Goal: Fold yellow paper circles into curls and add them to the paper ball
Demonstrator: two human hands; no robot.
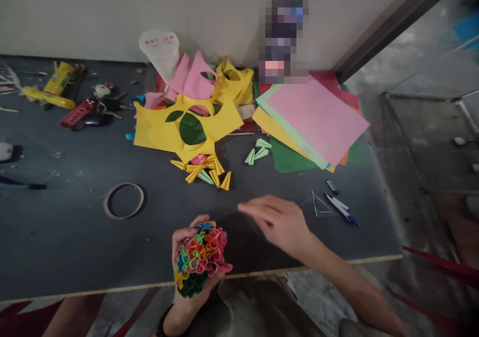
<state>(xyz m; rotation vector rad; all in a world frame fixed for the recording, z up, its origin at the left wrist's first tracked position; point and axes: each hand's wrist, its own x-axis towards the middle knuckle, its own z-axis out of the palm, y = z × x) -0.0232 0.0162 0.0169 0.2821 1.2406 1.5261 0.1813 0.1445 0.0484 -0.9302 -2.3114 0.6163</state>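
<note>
My left hand [183,242] is wrapped round a rounded cluster of curled paper pieces [202,249]. Its curls are blue, green, orange, yellow and pink, with dark green ones at the lower end. To the right of it, my right hand [280,222] hovers over the table with its fingers stretched out to the left; nothing shows at the fingertips. Folded yellow paper pieces [209,168] lie in a small pile beyond my hands, with a few pink and light green ones among them. More folded light green pieces [258,152] lie to the right of that pile.
Cut yellow paper [157,127] and pink paper [192,80] lie at the back, beside a white cup [161,52]. Coloured sheets [318,115] are stacked right, near a set square [321,204] and compasses [341,209]. A tape roll [108,204] and keys [110,110] are left.
</note>
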